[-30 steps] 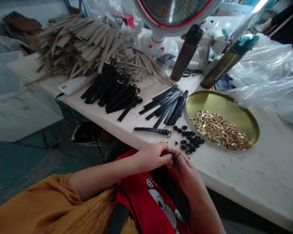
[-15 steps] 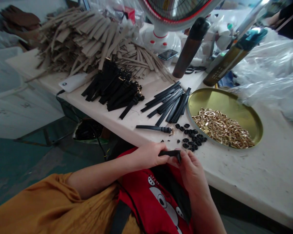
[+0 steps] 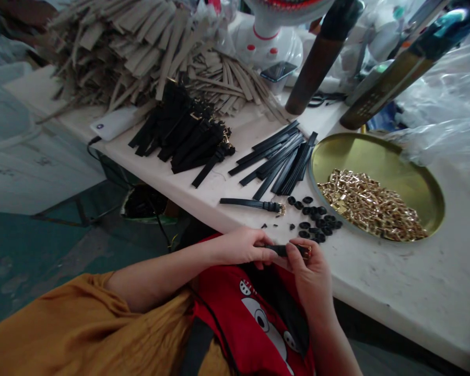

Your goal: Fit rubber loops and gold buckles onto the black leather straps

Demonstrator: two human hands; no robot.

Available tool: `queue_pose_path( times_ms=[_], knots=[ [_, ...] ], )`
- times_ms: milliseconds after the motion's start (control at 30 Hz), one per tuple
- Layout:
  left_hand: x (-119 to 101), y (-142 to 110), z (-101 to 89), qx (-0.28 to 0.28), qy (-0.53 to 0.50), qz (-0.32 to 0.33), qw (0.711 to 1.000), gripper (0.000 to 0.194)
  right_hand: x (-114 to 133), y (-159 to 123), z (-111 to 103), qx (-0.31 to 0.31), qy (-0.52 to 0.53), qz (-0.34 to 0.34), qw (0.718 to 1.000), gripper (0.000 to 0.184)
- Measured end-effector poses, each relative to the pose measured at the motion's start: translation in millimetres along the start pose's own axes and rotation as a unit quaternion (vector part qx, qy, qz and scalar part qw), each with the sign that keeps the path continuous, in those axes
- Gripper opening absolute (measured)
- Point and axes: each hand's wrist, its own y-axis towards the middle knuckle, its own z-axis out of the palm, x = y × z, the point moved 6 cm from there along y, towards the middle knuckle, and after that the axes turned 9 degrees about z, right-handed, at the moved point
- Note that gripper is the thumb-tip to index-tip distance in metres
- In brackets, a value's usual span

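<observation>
A short black strap (image 3: 280, 250) with a gold buckle at its right end is stretched between my two hands, just over the table's front edge. My left hand (image 3: 254, 248) is closed on the strap's left part. Thumb and fingers of my right hand (image 3: 309, 261) pinch it beside the buckle. Just beyond my hands lies another black strap with a gold buckle (image 3: 253, 204). Small black rings (image 3: 317, 224) are scattered to the right of it. Loose black strips (image 3: 280, 159) lie fanned out behind.
A gold tray (image 3: 426, 177) on the right holds a heap of gold buckles (image 3: 372, 203). Bundled black buckled straps (image 3: 196, 130) and a pile of beige strips (image 3: 121, 47) fill the left. A fan (image 3: 264, 42), two bottles and plastic bags stand at the back.
The gold buckle now shows at the strap's right end in my right hand, where a folded black end showed before. My view has shifted slightly.
</observation>
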Motion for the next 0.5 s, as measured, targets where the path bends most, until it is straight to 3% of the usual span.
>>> queue_pose_path(
  times_ms=[100,200,333,500],
  knots=[
    [9.3,0.7,-0.4,-0.007,-0.083,-0.047,0.995,0.018,3.3,-2.0,-1.3,-0.057,-0.023,-0.035,0.998,0.026],
    [12.7,5.5,3.7,-0.030,-0.117,-0.041,0.992,0.015,7.2,-6.0,0.3,-0.073,-0.044,-0.062,0.994,0.024],
    [15.9,9.5,10.3,-0.049,-0.128,-0.039,0.990,0.016,8.2,-10.4,-0.4,-0.055,-0.080,-0.079,0.992,0.024],
    [15.1,4.8,10.4,-0.024,-0.122,-0.039,0.992,0.016,6.2,-13.2,-1.2,-0.030,-0.129,-0.113,0.985,0.021]
  ],
)
